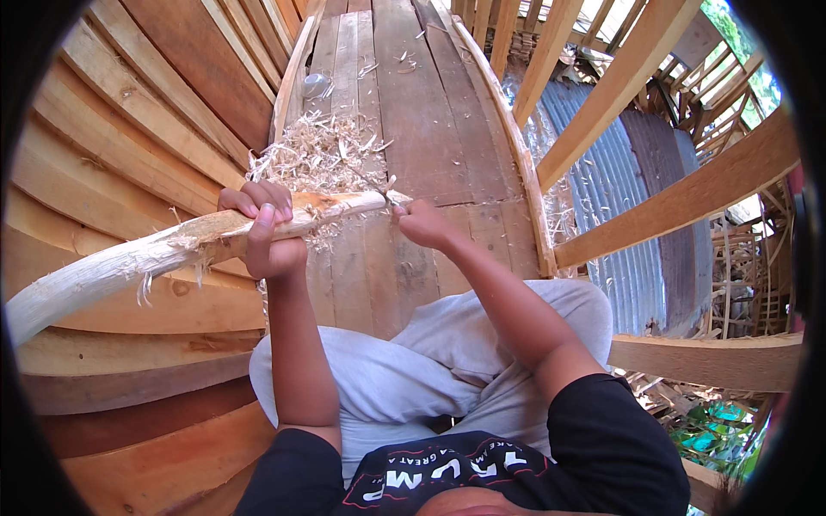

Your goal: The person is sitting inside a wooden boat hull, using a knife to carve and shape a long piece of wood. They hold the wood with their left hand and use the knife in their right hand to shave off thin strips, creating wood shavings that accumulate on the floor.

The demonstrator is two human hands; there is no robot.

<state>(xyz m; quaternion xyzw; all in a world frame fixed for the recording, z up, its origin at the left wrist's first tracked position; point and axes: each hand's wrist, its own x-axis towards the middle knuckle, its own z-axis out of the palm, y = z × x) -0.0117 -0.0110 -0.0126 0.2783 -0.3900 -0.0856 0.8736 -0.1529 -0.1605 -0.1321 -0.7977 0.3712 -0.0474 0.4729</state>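
Peeled pole (172, 249): 1 pale branch, lying crosswise above your knees, over plank floor (413, 129). Left hand (262, 232) fingers clenched round it; right hand (422, 224) fist closed at its tip, tool unclear. Keep strokes shallow, away from you; shavings (323, 155) collect ahead.

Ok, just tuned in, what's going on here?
A seated person is shaving a long pale wooden pole. The left hand grips it around the middle, while the right hand works at its near tip, apparently with a small blade, though that is hard to make out. A pile of wood shavings lies on the plank floor beyond.
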